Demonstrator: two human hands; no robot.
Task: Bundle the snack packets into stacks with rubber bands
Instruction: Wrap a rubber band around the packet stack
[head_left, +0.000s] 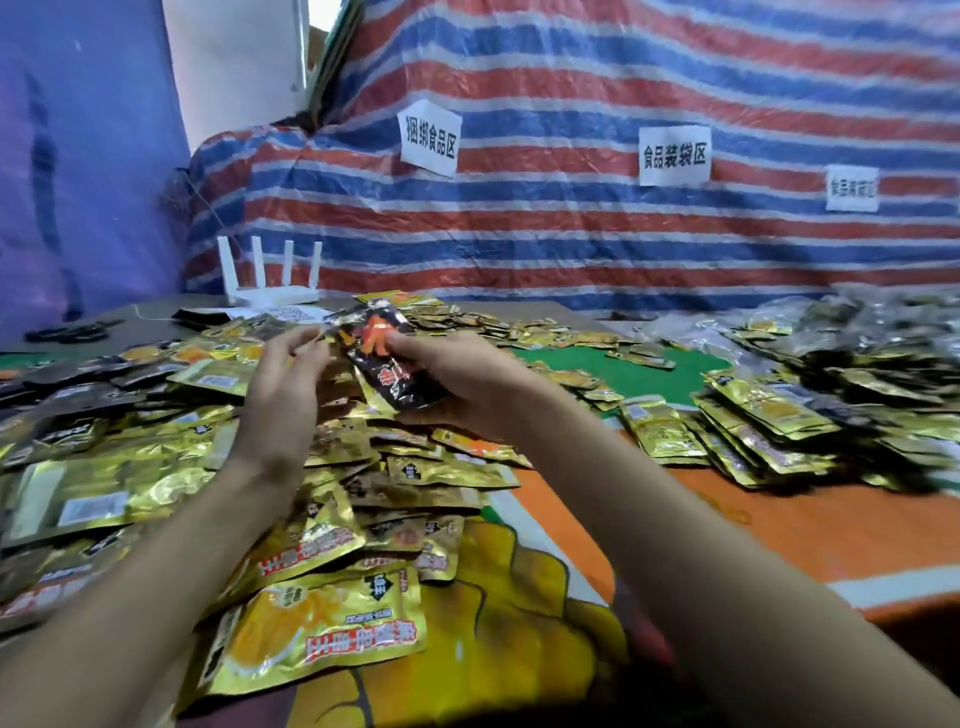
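We grip the black snack packet (387, 364) mid-body in our right hand (462, 379) above the gold packet heap (332, 519) at the left of the table (779, 525), left hand (283, 384) straight-fingered at its top; we judge it light, slippery foil, best held across the middle.

The black packet (387, 358) in the right hand (467, 384) carries an orange-red figure and red-and-white lettering. The heap of packets (332, 618) under both hands is mostly shiny gold with orange-yellow pictures, red lettering and small black tags, with darker brown-black ones mixed in left of the left hand (283, 400). Beyond the hands a tarpaulin (571, 78) is striped red, blue and white and bears white paper signs (430, 139) with black characters; the table cover (779, 530) shows orange and white right of the right hand, green beyond it and yellow beneath the forearms.
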